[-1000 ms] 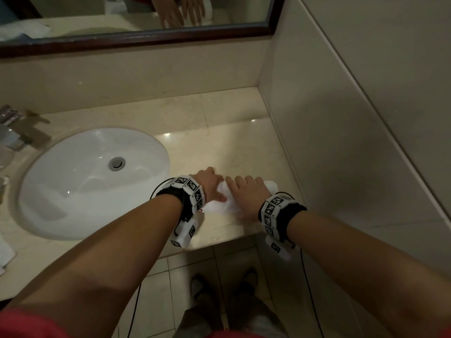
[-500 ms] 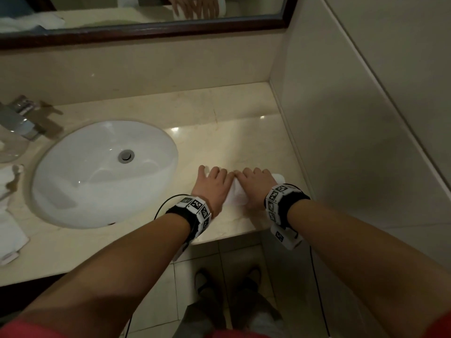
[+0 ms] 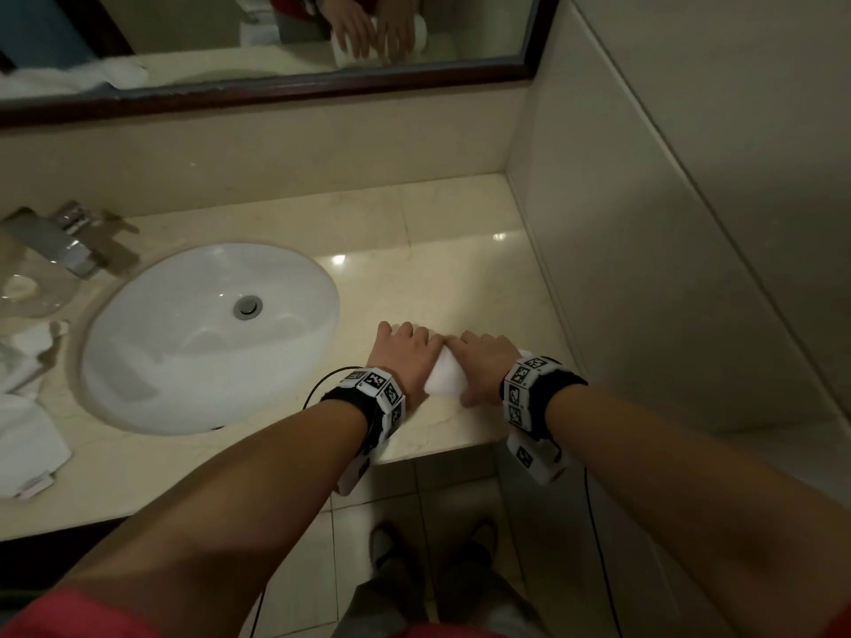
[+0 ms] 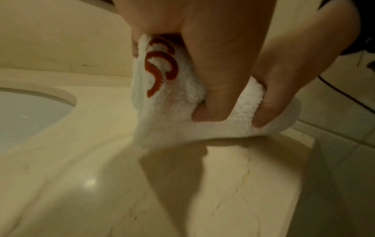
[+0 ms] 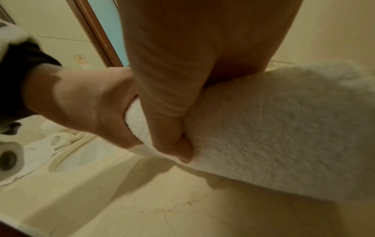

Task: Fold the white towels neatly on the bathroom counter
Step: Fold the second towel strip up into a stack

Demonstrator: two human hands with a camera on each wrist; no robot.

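At the far left edge of the head view, loose towels [image 3: 23, 435] lie on the table [image 3: 442, 250], below a tap [image 3: 60, 241]. Right of them sits the white sink [image 3: 193, 343]. A mirror [image 3: 258, 34] runs along the top of the frame. Just right of the sink, low in the middle, the left hand [image 3: 405, 356] and right hand [image 3: 483, 366] sit side by side on a small rolled towel [image 3: 444, 377] near the table's front edge. In the left wrist view the left fingers [image 4: 215, 89] curl around the roll, which bears a red mark and is lifted slightly off the table. In the right wrist view the right thumb and fingers [image 5: 166, 128] pinch it too. A tiled wall [image 3: 690, 223] fills the right side.
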